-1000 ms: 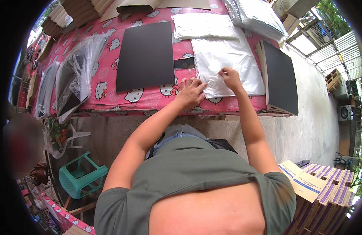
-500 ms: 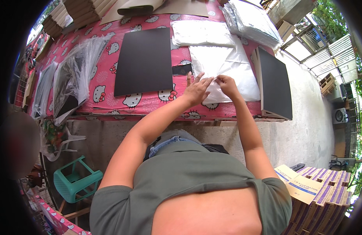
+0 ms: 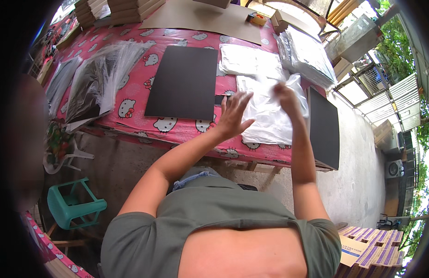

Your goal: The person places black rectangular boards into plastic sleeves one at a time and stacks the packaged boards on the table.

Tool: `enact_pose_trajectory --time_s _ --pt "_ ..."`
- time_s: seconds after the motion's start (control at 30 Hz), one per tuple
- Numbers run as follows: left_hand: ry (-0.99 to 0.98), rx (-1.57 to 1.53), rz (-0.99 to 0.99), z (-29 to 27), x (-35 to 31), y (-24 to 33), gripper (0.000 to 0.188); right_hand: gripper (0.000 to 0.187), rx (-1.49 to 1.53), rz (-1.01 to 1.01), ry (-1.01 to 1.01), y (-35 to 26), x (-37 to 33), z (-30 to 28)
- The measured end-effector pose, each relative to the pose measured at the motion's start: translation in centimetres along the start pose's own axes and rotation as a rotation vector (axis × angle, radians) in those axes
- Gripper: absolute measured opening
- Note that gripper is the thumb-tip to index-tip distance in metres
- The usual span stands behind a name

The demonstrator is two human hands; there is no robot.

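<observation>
A stack of clear plastic bags (image 3: 267, 125) lies on the pink table in front of me. My right hand (image 3: 287, 98), smeared by motion, is closed above the stack, with lifted, crumpled plastic around it; it appears to grip a plastic bag by its edge. My left hand (image 3: 233, 115) is open with fingers spread, over the stack's left edge, holding nothing. Left of it lies a flat black board (image 3: 182, 83). A small dark item (image 3: 220, 99) is partly hidden behind my left fingers. More black boards (image 3: 324, 127) are stacked at the right.
Black boards in clear sleeves (image 3: 96, 83) lie at the left of the table (image 3: 131, 123). Further plastic packs (image 3: 309, 55), a tape roll (image 3: 257, 19) and brown cardboard (image 3: 196, 21) are farther back. A green stool (image 3: 75, 204) and stacked boxes (image 3: 376, 241) stand nearby.
My right hand has moved up and to the right, and plastic has lifted and crumpled with it. My left hand has spread its fingers off the bags. The view has shifted.
</observation>
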State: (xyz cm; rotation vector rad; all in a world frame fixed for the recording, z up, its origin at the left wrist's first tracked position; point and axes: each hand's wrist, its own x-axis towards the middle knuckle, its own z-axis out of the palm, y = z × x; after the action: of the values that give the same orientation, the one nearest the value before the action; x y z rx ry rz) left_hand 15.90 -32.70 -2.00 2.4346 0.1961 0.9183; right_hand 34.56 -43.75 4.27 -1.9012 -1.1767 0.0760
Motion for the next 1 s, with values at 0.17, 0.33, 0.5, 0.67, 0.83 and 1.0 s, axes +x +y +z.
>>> enact_pose_trajectory --time_s 0.17,0.33,0.5,0.67,0.83,1.0 --pt "-0.361 -0.78 -0.236 -9.5 3.2 -0.4 0.051 0.019 0.34 0.159 -0.312 -12.0 -0.5 4.4" --pt "0.09 -1.348 -0.532 -12.7 0.9 -2.0 0.023 0.046 0.04 -0.047 -0.226 -13.5 -2.0 6.3" --pt "0.336 -1.676 -0.697 -16.7 -0.9 -3.3 0.023 0.016 0.435 0.208 -0.108 -14.0 -1.2 8.2" --pt "0.371 -1.496 -0.793 -19.5 -4.1 -6.8 0.016 0.03 0.676 0.148 -0.196 -15.5 -1.2 11.4" --pt "0.442 -1.34 -0.837 -22.0 -5.6 -7.8 0.017 0.054 0.039 -0.012 -0.158 -19.1 -0.9 15.0" --pt "0.508 -1.285 -0.832 -23.2 -6.4 -7.2 0.024 0.04 0.074 -0.243 -0.067 -20.1 1.8 19.6"
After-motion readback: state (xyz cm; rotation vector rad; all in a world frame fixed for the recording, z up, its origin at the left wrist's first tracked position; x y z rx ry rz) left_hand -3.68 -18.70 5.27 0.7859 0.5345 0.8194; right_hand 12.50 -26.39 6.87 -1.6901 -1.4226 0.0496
